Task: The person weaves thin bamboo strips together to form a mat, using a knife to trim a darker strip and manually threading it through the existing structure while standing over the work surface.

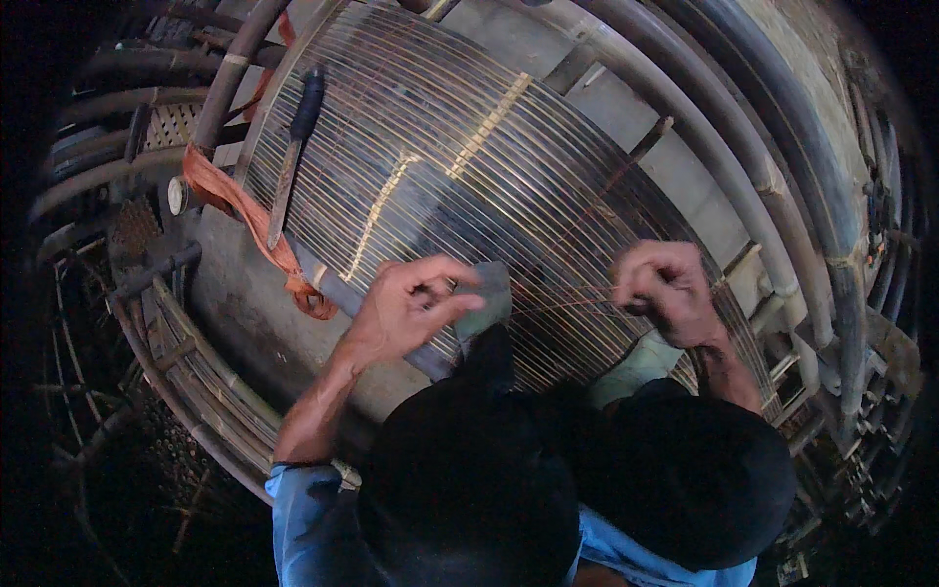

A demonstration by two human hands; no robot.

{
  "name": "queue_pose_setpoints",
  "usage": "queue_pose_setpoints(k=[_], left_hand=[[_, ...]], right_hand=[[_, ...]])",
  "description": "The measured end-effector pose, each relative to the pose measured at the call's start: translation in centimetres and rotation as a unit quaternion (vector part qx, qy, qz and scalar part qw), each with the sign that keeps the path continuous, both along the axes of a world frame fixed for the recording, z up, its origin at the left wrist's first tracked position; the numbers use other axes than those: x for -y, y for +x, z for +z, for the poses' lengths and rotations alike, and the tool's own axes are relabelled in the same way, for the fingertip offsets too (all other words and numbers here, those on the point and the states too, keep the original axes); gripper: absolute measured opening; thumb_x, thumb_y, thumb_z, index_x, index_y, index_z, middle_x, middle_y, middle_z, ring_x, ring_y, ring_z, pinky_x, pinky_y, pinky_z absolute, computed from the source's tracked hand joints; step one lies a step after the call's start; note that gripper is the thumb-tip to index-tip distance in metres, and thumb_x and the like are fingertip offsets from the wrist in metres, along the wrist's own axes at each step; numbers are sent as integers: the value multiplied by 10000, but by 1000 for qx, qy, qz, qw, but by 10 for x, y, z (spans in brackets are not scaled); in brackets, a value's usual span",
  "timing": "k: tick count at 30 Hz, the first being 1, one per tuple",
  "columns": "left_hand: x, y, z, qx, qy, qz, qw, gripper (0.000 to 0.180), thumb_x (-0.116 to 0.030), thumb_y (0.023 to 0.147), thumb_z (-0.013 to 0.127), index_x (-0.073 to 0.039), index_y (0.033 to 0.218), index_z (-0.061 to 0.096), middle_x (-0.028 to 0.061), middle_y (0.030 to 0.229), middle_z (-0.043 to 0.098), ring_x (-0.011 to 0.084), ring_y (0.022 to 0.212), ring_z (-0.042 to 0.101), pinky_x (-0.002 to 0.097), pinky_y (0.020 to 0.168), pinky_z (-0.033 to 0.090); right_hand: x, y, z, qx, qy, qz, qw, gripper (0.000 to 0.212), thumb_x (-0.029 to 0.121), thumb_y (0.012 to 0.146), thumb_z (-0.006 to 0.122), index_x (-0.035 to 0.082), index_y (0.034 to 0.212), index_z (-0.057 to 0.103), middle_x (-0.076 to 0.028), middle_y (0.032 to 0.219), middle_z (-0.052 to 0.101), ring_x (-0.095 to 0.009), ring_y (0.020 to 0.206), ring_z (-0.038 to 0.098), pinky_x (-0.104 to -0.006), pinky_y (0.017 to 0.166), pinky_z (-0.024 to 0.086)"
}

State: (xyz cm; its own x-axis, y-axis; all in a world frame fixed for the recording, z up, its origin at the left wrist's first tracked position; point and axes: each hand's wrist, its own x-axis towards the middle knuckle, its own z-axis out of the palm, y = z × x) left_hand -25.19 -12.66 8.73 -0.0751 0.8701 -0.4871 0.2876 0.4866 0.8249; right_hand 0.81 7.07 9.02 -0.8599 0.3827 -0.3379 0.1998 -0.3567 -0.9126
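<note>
Before me lies a curved panel of narrow, evenly spaced bamboo slats [577, 166], with pale woven bands across it. My left hand [411, 308] hovers over its near edge beside a grey-green patch [487, 298]. Its thumb and index finger are apart, the other fingers are curled, and nothing shows between them. Farther right, my right hand [667, 289] is closed above the slats, slightly blurred. A thin reddish cord [562, 298] runs to its fingers from the left, just past the grey-green patch. A knife [287, 186] with a dark wrapped handle rests on the panel's left side.
An orange cloth strip [235, 201] is tied round the bamboo frame at left. Thick bamboo poles [724, 147] curve along the right, with more bamboo framing [210, 391] at lower left. My dark-clad knees [469, 479] fill the lower middle.
</note>
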Motion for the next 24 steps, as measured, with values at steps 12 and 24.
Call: queue_pose_setpoints(k=[12, 24], left_hand=[[135, -81, -83, -428, 8, 143, 892, 282, -233, 884, 725, 9, 755, 661, 88, 577, 498, 251, 645, 504, 380, 733, 423], [289, -235, -91, -688, -189, 51, 698, 224, -267, 866, 704, -56, 793, 691, 129, 809, 700, 328, 791, 647, 428, 892, 457]], right_hand=[[4, -29, 4, -352, -406, -78, 840, 148, 78, 957, 552, 81, 812, 520, -6, 611, 489, -142, 639, 531, -315, 548, 467], [-81, 94, 39, 197, 402, -185, 875, 243, 205, 1029, 548, 0, 971, 666, 18, 794, 639, -96, 703, 567, -256, 623, 437]])
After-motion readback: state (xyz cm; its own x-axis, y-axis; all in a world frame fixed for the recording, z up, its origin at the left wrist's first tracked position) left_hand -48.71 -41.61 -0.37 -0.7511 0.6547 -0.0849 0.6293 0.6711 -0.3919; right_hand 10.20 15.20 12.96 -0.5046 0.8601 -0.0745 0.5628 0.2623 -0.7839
